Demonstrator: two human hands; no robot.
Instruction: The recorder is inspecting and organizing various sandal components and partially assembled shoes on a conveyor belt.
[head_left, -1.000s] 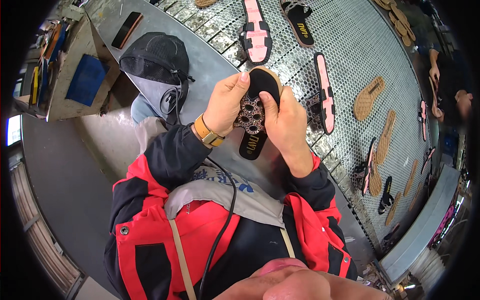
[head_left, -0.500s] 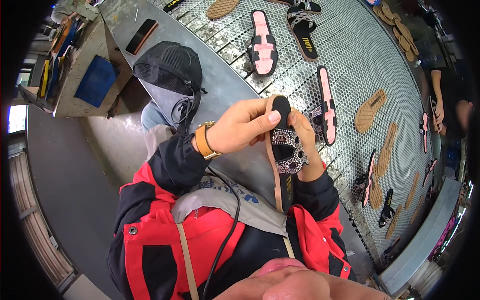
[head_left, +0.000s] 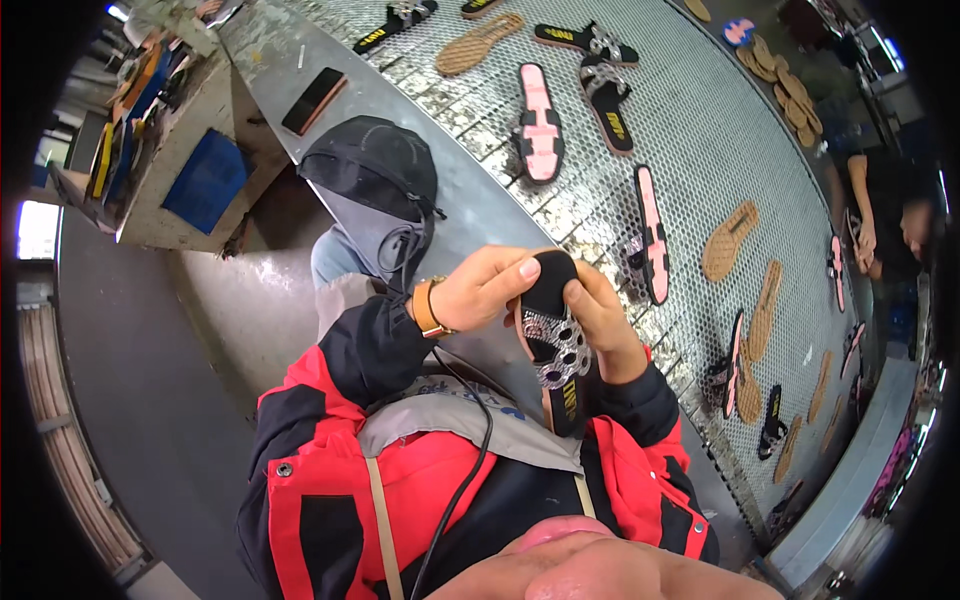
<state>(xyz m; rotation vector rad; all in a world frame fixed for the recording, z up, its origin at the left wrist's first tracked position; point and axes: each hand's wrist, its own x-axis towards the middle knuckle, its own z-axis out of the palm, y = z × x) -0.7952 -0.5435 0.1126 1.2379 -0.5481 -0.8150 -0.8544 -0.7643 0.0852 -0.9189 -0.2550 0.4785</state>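
Both hands hold one slide sandal with a black insole, a tan edge and a strap studded with sparkling stones. My left hand, with a tan-banded watch at the wrist, grips its far end, thumb on top of the insole. My right hand closes round the right side, thumb on the edge near the same end. The sandal's near end points toward my chest. To the right, on the perforated metal surface, lie black sandals turned over with pink undersides, and one more nearer my right hand.
Tan soles and upright black sandals are spread over the perforated surface. A phone and a black mesh-topped bag-like item are at the left. A co-worker's arms reach in at the far right.
The sandal and both hands have shifted lower in the picture, and the sandal's far end now tilts more toward the camera. The surroundings have shifted downward in the view too.
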